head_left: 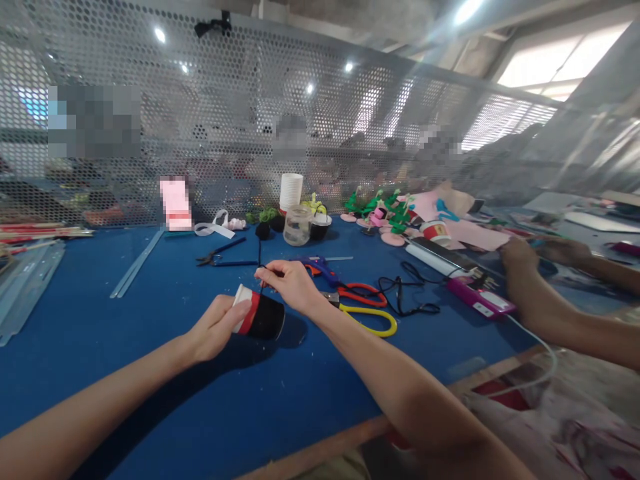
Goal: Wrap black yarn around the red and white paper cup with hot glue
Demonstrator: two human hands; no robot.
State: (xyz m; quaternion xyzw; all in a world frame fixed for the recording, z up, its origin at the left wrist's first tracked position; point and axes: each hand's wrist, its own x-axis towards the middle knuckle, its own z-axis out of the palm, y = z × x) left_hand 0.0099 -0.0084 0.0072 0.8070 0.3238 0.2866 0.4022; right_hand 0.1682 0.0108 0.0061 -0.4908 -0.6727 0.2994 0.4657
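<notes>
My left hand (215, 327) grips a paper cup (267, 317) by its white end, thumb on the side. The cup is tilted above the blue table; a red band circles its middle and black covers the end away from my hand. Just above it, the fingers of my right hand (290, 283) are pinched on a strand of black yarn (259, 252). That strand runs between the cup's side and a black yarn ball (263, 231) farther back. Right of the cup lie a blue glue gun (325, 272) and scissors (363, 293) with red and yellow handles.
Pliers (220, 259) lie behind my hands. Stacked white cups (291, 190) and a clear jar (297, 227) stand at the back. A purple power strip (480, 300) lies right, beside another person's arm (560, 313). Clear strips (33, 283) lie left; a perforated metal screen (240, 120) rises behind.
</notes>
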